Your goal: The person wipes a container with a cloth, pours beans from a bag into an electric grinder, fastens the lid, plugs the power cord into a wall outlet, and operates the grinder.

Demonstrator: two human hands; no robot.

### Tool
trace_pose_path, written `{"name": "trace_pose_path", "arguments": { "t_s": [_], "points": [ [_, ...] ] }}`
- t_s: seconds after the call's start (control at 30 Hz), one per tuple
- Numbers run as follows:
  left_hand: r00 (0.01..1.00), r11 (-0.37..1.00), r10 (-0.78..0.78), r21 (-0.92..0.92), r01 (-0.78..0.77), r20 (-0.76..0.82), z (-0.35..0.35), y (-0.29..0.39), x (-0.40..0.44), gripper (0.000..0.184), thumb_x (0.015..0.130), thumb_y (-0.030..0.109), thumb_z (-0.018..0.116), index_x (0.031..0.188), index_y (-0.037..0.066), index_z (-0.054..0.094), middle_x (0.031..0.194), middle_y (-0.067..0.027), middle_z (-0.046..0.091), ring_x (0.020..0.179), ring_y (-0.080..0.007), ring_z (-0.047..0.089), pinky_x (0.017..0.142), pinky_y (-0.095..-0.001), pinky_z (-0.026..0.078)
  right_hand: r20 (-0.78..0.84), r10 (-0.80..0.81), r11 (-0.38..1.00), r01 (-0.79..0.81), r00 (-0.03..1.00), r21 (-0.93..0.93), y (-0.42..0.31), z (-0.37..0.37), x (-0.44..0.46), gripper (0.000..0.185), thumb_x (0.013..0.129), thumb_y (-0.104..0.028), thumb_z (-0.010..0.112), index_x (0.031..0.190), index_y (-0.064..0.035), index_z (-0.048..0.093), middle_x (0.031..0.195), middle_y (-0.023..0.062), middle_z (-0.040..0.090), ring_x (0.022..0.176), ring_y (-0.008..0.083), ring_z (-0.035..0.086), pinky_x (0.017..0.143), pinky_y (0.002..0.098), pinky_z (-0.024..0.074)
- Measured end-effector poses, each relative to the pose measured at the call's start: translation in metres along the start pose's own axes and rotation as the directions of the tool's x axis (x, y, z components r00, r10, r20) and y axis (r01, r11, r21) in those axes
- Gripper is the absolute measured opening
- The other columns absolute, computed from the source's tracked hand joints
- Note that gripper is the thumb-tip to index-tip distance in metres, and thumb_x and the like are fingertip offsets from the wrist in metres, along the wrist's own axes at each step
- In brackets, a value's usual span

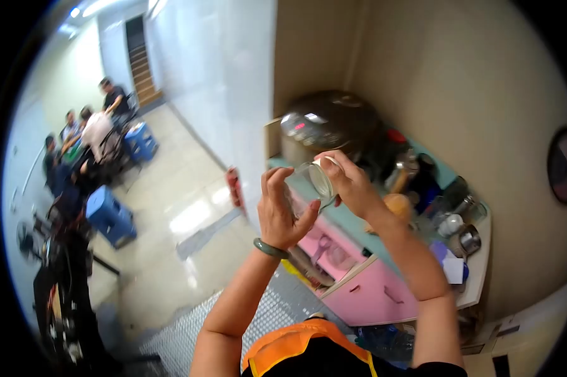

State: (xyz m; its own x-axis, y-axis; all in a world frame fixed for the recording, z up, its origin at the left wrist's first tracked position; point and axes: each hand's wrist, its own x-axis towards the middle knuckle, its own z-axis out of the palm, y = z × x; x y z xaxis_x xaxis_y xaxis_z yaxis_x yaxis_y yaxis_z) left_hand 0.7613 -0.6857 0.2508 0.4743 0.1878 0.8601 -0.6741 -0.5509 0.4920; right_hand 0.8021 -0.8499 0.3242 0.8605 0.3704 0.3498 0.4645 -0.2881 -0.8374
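A clear glass jar (305, 186) is held up in the air, tilted on its side, in front of the counter. My left hand (279, 207), with a green bangle (271, 249) at the wrist, wraps round the jar's body. At the jar's mouth, my right hand (346, 184) grips a whitish lid (327, 164) that is partly hidden by the fingers. Whether the lid touches the rim is hard to tell.
Behind the hands, a pink cabinet (371, 292) with a pale green top carries a large domed metal pot (330, 122), bottles and jars. Blue stools (110, 215) and several seated people are at the left. A round object hangs on the right wall.
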Motion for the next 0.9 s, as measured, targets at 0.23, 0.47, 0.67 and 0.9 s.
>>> {"name": "trace_pose_path", "arguments": {
  "t_s": [0.23,0.47,0.67,0.9],
  "points": [
    [0.981,0.896,0.058,0.443,0.032,-0.188,-0.203,-0.039,-0.107,0.069,0.086,0.052,0.065,0.130,0.004,0.043,0.119,-0.0212,0.052,0.093,-0.0302,0.057,0.071,-0.0383,0.050,0.333,-0.170,0.845,-0.037,0.927,0.534,-0.014,0.250,-0.011,0.035,0.099,-0.036,0.060,0.110,-0.0032,0.065,0.094,0.0016,0.064,0.087,0.0086,0.057,0.077,0.0237,0.0474],
    [0.787,0.854,-0.106,0.350,0.384,-0.607,-0.331,-0.023,-0.168,0.065,0.093,0.060,0.050,0.127,0.004,0.045,0.112,-0.0134,0.047,0.098,-0.0218,0.049,0.082,-0.0335,0.043,0.469,-0.246,0.715,-0.167,0.848,0.679,-0.077,0.426,-0.057,0.023,0.094,-0.024,0.064,0.102,-0.0015,0.065,0.086,0.0027,0.065,0.081,0.0083,0.058,0.072,0.0230,0.0478],
    [0.078,0.713,-0.660,-0.591,0.377,-0.747,-0.402,-0.034,-0.194,0.051,0.099,0.053,0.041,0.121,0.008,0.050,0.097,-0.0080,0.055,0.082,-0.0192,0.055,0.066,-0.0287,0.045,0.394,-0.524,0.721,0.147,0.755,0.677,-0.108,0.537,-0.075,0.013,0.084,-0.012,0.067,0.091,-0.0020,0.066,0.088,0.0069,0.067,0.081,0.0185,0.063,0.074,0.0290,0.0511],
    [0.274,0.268,-0.933,-0.958,0.101,-0.232,-0.510,-0.083,-0.220,0.059,0.098,0.056,0.031,0.123,0.010,0.056,0.103,-0.0064,0.064,0.083,-0.0174,0.065,0.058,-0.0284,0.053,0.240,-0.950,0.312,0.594,0.200,0.741,-0.127,0.621,-0.032,0.040,0.068,-0.012,0.073,0.107,-0.0125,0.067,0.101,0.0101,0.068,0.094,0.0328,0.064,0.082,0.0421,0.0537]
  ]
}}
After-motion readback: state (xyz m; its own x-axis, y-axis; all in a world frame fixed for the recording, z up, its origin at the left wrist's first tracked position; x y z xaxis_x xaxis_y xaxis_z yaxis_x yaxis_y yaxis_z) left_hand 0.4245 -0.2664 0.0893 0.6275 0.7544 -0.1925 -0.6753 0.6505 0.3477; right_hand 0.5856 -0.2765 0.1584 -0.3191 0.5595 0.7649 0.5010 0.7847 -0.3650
